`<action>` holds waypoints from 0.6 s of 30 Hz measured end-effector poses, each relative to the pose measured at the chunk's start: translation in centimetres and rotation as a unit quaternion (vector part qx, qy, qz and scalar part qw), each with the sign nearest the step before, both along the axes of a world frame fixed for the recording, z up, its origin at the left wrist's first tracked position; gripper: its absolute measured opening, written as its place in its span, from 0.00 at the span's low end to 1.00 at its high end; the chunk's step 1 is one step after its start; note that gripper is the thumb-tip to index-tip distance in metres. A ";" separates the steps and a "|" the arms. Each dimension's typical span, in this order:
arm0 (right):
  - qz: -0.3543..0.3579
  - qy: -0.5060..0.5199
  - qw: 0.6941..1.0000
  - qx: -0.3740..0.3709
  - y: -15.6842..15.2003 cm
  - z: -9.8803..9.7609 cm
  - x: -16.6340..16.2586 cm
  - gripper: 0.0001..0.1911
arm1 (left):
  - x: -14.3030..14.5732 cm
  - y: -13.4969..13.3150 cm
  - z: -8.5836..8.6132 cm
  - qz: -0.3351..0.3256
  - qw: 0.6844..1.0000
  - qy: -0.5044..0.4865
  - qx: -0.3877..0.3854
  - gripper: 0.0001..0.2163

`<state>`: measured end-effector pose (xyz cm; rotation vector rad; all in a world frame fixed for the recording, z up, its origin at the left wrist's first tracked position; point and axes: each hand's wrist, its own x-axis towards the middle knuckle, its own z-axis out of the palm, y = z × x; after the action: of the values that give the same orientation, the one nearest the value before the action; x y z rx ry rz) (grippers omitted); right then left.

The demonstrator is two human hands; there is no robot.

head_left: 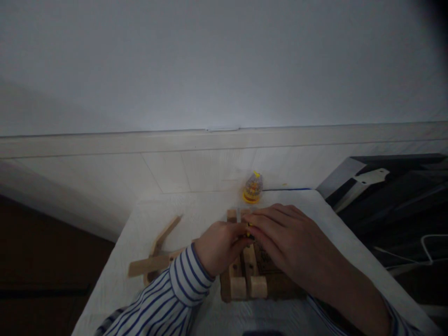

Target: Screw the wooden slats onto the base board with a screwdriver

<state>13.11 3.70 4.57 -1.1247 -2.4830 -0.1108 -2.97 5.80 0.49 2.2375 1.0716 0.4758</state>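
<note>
My left hand (222, 247) and my right hand (297, 245) meet with fingertips pinched together. A small yellow and dark piece (249, 228) shows between them; its kind is too small to make out. Below the fingers lie two light wooden bars with holes; one bar (249, 259) is partly covered by my hands. Two short pale wood blocks, one of them a right-hand block (258, 287), sit at the near ends of the bars. Under these is a brown board (280, 289) with dark lettering, largely hidden by my right hand.
More wooden strips (149, 266) lie crossed on the white table (115, 289) to the left. Behind my hands stands a small clear container (252, 189) with a yellow base, near the white wall panel (203, 170). Dark equipment (395, 200) and a white cable (425, 247) are at the right.
</note>
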 end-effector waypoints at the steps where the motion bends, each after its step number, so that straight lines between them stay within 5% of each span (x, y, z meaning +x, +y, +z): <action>1: 0.000 -0.001 1.000 0.000 0.0 0.0 0.0 0.10 | 0.0 0.0 0.0 -0.004 1.000 0.000 0.002 0.06; 18: -0.013 0.001 1.000 -0.022 0.0 0.3 -0.3 0.08 | 0.0 0.0 0.1 -0.014 0.999 0.008 0.035 0.05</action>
<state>12.78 3.69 4.87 -1.1752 -2.4801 -0.0615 -2.99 5.76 0.61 2.3172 1.0458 0.4924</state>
